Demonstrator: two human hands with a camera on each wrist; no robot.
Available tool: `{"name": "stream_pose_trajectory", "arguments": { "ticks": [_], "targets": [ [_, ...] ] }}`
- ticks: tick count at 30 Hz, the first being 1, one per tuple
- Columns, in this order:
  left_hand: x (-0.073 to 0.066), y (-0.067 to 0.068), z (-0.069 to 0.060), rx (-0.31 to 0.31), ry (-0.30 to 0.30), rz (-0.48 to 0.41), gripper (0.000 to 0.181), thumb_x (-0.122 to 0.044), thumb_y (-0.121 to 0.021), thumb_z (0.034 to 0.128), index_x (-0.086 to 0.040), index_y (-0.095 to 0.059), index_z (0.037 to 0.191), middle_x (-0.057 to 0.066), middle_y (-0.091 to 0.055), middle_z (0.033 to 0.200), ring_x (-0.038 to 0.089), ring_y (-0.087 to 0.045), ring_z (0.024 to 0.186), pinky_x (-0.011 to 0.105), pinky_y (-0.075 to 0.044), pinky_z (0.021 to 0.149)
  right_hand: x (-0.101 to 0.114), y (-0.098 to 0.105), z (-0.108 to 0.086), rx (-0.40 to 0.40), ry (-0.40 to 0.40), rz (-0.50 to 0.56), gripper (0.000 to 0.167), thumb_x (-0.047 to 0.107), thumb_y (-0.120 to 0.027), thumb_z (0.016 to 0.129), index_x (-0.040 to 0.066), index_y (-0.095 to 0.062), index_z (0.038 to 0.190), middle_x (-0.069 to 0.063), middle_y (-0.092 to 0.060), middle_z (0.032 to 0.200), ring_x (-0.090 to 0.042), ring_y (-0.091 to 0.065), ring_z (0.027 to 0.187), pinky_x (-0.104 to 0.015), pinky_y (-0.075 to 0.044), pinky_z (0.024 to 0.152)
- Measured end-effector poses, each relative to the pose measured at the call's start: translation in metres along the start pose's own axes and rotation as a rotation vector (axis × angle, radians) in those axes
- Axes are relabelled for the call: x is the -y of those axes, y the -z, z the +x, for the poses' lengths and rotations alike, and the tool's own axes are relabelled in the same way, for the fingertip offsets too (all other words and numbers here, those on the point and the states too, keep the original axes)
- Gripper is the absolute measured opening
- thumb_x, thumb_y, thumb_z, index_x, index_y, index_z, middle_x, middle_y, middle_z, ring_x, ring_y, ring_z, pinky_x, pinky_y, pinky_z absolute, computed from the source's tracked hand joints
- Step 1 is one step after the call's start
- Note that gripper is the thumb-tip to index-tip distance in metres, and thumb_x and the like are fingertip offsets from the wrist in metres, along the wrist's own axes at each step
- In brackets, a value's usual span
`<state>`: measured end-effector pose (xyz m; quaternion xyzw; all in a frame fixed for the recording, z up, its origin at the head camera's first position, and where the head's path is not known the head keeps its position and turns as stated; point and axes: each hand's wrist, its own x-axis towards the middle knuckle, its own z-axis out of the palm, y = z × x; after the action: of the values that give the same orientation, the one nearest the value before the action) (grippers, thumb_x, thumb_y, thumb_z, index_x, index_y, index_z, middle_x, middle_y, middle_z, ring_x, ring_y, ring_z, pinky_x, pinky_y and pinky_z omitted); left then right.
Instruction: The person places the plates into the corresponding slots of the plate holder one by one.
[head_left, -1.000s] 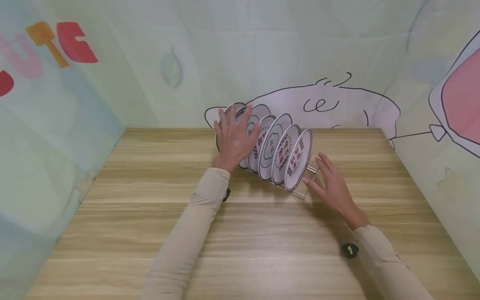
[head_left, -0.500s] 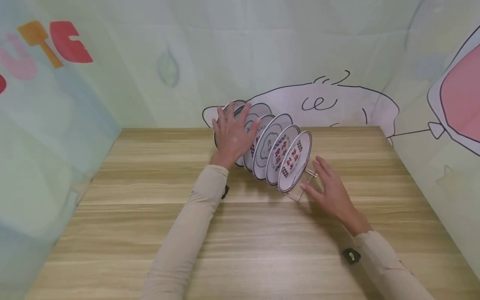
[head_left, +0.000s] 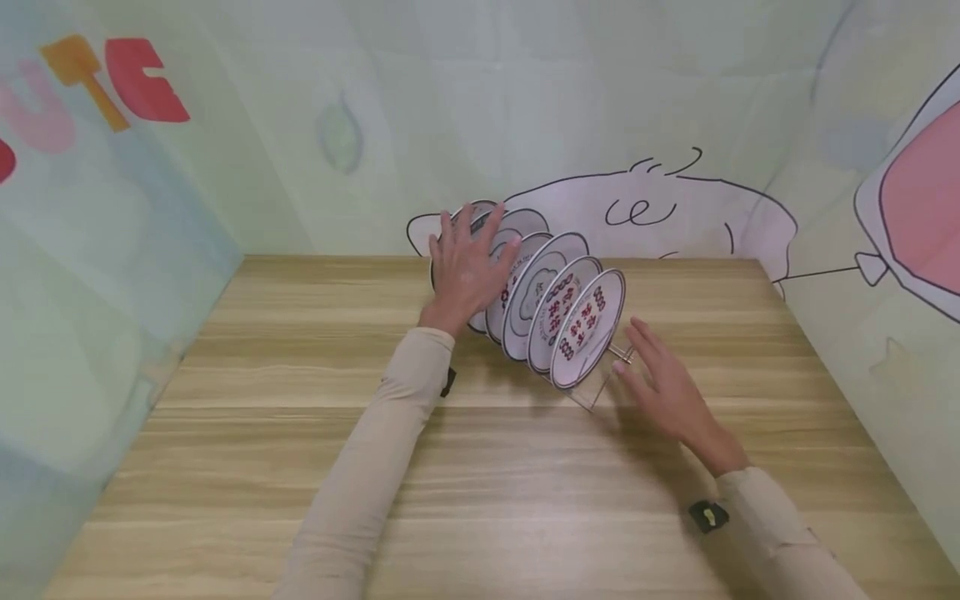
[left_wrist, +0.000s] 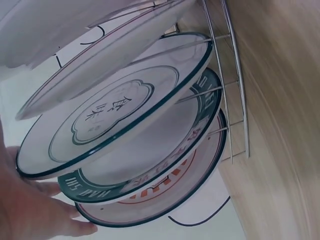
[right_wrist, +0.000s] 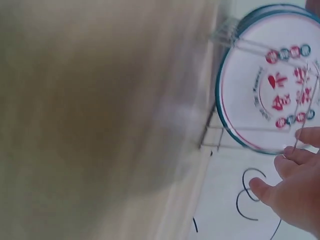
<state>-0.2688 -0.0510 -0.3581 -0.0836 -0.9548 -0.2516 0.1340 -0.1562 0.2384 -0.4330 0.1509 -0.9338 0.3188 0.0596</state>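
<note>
Several white plates (head_left: 588, 329) with dark rims and printed lettering stand on edge, leaning, in a wire dish rack (head_left: 592, 407) at the table's back middle. My left hand (head_left: 467, 275) lies spread over the plates at the rack's far left end. In the left wrist view, its fingers (left_wrist: 75, 227) touch the rims of the rearmost plates. At the rack's right end is my right hand (head_left: 670, 392), fingers extended and thumb apart, close to the end wires. The right wrist view has its fingertips (right_wrist: 290, 150) beside the front plate (right_wrist: 250, 60); firm contact is unclear.
A wood-grain table (head_left: 300, 467) carries the rack. Printed cloth (head_left: 390, 125) with cartoon drawings hangs behind the table and along both sides. A small black device (head_left: 708, 517) shows at the right wrist.
The rack's right end has swung slightly toward the front and left, with its plates. My right hand has shifted a little toward the front. The left hand keeps its place on the plates.
</note>
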Motion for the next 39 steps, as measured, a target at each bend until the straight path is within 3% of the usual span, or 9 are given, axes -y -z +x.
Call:
{"name": "stream_pose_trajectory", "arguments": {
  "ticks": [3, 7, 10, 14, 21, 25, 29, 39],
  "targets": [
    [-0.002, 0.000, -0.005, -0.024, 0.016, -0.021, 0.064, -0.060, -0.033, 0.1017, -0.033, -0.023, 0.159, 0.016, -0.014, 0.168, 0.041, 0.002, 0.156, 0.066, -0.005, 0.121, -0.006, 0.009, 0.008, -0.020, 0.002, 0.093, 0.059, 0.031, -0.042, 0.106, 0.008, -0.025, 0.158, -0.019, -0.020, 0.166, -0.046, -0.021, 0.151, -0.065, -0.018, 0.119],
    [-0.010, 0.001, -0.018, -0.113, 0.013, -0.072, 0.065, -0.058, -0.035, 0.1016, -0.032, -0.023, 0.160, 0.015, -0.012, 0.168, 0.037, 0.004, 0.156, 0.064, -0.003, 0.122, -0.012, 0.025, 0.033, -0.029, 0.028, 0.196, 0.057, 0.031, -0.032, 0.109, 0.007, -0.021, 0.159, -0.020, -0.017, 0.166, -0.043, -0.014, 0.153, -0.059, -0.010, 0.123],
    [-0.019, -0.001, -0.029, -0.176, -0.017, -0.102, 0.065, -0.056, -0.037, 0.1014, -0.029, -0.026, 0.159, 0.017, -0.012, 0.168, 0.038, 0.003, 0.156, 0.064, -0.003, 0.122, -0.018, 0.032, 0.055, 0.034, 0.023, 0.303, 0.059, 0.036, -0.019, 0.110, 0.004, -0.015, 0.159, -0.022, -0.015, 0.166, -0.041, -0.010, 0.154, -0.057, -0.009, 0.124],
    [-0.031, -0.006, -0.046, -0.218, -0.069, -0.095, 0.065, -0.053, -0.040, 0.1004, -0.024, -0.031, 0.158, 0.021, -0.015, 0.166, 0.043, -0.001, 0.155, 0.064, -0.005, 0.121, -0.025, 0.037, 0.080, 0.145, -0.030, 0.460, 0.065, 0.046, -0.007, 0.107, 0.010, -0.008, 0.161, -0.017, -0.010, 0.168, -0.036, -0.006, 0.156, -0.059, -0.011, 0.123],
    [-0.046, -0.018, -0.076, -0.155, -0.039, -0.079, 0.069, -0.052, -0.044, 0.0995, -0.023, -0.026, 0.159, 0.019, -0.009, 0.168, 0.047, -0.001, 0.154, 0.069, -0.006, 0.119, -0.027, 0.036, 0.118, 0.253, -0.049, 0.625, 0.071, 0.062, -0.007, 0.102, 0.024, -0.014, 0.162, -0.008, -0.010, 0.170, -0.027, -0.007, 0.157, -0.055, -0.010, 0.125],
    [-0.051, -0.025, -0.084, -0.122, -0.020, -0.077, 0.072, -0.052, -0.046, 0.0993, -0.023, -0.022, 0.160, 0.019, -0.003, 0.168, 0.045, 0.005, 0.154, 0.069, -0.003, 0.119, -0.024, 0.031, 0.133, 0.317, -0.069, 0.773, 0.074, 0.063, -0.006, 0.101, 0.022, -0.012, 0.162, -0.010, -0.007, 0.170, -0.029, -0.003, 0.157, -0.053, -0.003, 0.126],
    [-0.054, -0.033, -0.087, -0.132, 0.005, -0.067, 0.073, -0.055, -0.046, 0.0987, -0.024, -0.022, 0.160, 0.019, -0.001, 0.168, 0.044, 0.007, 0.154, 0.069, -0.002, 0.119, -0.022, 0.024, 0.140, 0.347, -0.082, 0.876, 0.075, 0.062, -0.004, 0.102, 0.018, -0.010, 0.162, -0.011, -0.004, 0.170, -0.032, 0.000, 0.157, -0.051, 0.001, 0.126],
    [-0.057, -0.043, -0.086, -0.155, 0.030, -0.085, 0.075, -0.056, -0.046, 0.0986, -0.023, -0.018, 0.161, 0.023, 0.000, 0.167, 0.043, 0.011, 0.154, 0.065, 0.000, 0.121, -0.019, 0.018, 0.147, 0.360, -0.093, 0.850, 0.072, 0.061, -0.006, 0.102, 0.020, -0.016, 0.161, -0.006, -0.012, 0.170, -0.029, -0.008, 0.157, -0.052, -0.005, 0.126]
  ]
}}
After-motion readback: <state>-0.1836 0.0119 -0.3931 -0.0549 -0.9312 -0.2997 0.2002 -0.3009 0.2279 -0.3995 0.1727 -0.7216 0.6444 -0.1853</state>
